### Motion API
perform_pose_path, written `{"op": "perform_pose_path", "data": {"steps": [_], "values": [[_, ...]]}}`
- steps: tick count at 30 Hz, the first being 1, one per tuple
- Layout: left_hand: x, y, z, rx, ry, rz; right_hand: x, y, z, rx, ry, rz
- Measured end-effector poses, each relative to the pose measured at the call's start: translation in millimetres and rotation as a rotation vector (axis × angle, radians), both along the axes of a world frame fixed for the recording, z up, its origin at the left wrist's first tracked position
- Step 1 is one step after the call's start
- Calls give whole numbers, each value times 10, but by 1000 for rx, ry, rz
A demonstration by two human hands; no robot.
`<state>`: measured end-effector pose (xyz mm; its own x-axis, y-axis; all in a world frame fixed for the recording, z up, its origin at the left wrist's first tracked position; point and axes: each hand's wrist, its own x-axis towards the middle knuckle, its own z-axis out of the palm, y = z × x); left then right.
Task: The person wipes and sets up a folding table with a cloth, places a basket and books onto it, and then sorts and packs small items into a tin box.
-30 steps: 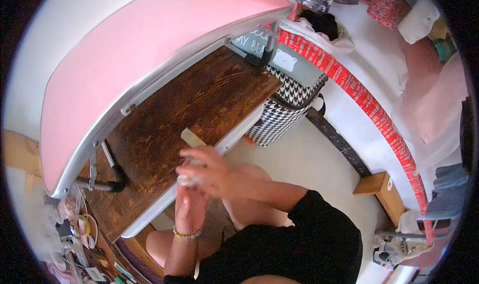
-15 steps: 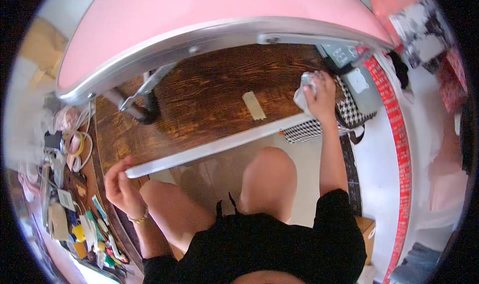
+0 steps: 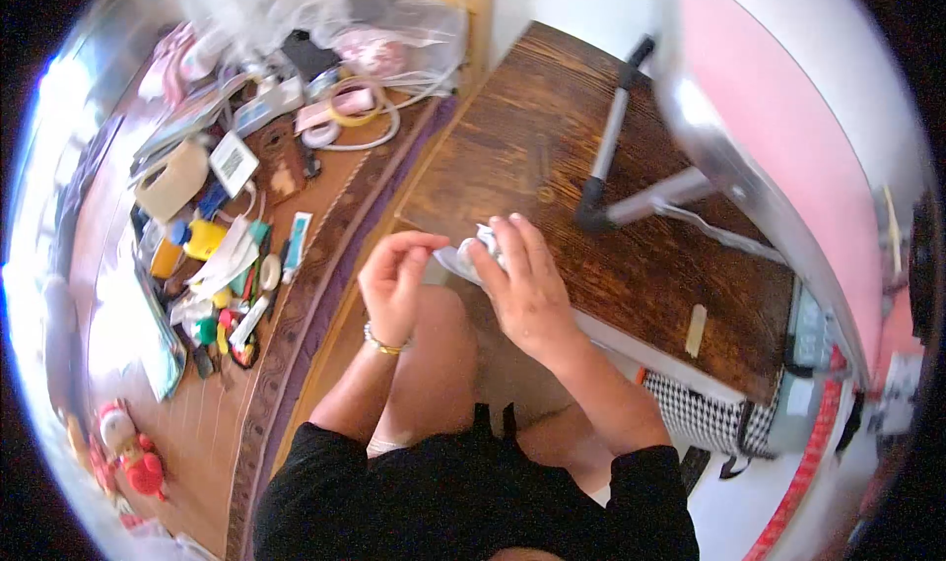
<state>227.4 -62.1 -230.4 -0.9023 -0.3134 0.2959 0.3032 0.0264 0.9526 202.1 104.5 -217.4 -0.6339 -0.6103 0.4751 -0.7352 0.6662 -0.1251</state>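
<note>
Head view: a dark wooden bench [image 3: 567, 98] is the biggest thing within reach, its top flat and hard, looking stiff and fairly heavy; a firm hold would be along its edges. Above it, at the right, stands a pink panel [image 3: 783, 118] in a metal rim, with a folding leg [image 3: 609, 137] slanting over the wood. A black-and-white checked bag [image 3: 690, 413] sits just past the near side. At the bench's near edge, towards its left corner, is a crumpled white cloth [image 3: 488, 238], mostly covered by fingers. It looks light, soft and hard to damage, easiest to hold bunched under the fingertips; whether it touches the wood is hidden. The right hand [image 3: 532, 300] lies over it, long fingers bent a little, holding it between thumb and fingers. The left hand [image 3: 392, 287], a beaded bracelet [image 3: 385, 341] at its wrist, is half curled, with thumb and forefinger close together beside the cloth's loose end; I cannot tell whether they pinch it.
</note>
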Motion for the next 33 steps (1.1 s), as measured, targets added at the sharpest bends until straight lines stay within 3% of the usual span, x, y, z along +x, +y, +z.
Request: {"op": "perform_pose_path", "data": {"steps": [1,5,6,8,12,16,18,20,23,26,29,32,33], "values": [[37,-31,-91,27,7,-27,-42,-126,-27,-1,68,59],[228,-185,-207,161,-13,-3,-81,-559,-52,-412,-242,387],[220,-263,-260,131,108,-51,-58,-641,-7,-513,-315,369],[267,-354,-212,276,58,-192,37,-758,117,-704,-476,319],[441,-430,-102,920,-268,-315,127,-891,157,-263,-449,418],[634,-944,-156,872,-411,-197,56,-801,160,-437,-683,588],[855,-1283,-109,826,-442,-233,-9,-717,19,-639,-713,509],[1154,-1618,-157,612,-513,-175,-29,-644,-102,-846,-858,403],[1585,-1931,-29,260,-704,6,-70,-465,-341,-920,-908,585],[1971,-2224,100,-109,-908,145,80,-510,-161,-936,-1069,329],[2272,-2547,180,-708,-1243,340,82,-504,-182,-875,-987,320],[2597,-2813,1,-1227,-1238,366,103,-473,-138,-851,-1107,273],[2385,-2580,284,-1282,-1352,277,85,-475,-179,-837,-1079,313]]}}
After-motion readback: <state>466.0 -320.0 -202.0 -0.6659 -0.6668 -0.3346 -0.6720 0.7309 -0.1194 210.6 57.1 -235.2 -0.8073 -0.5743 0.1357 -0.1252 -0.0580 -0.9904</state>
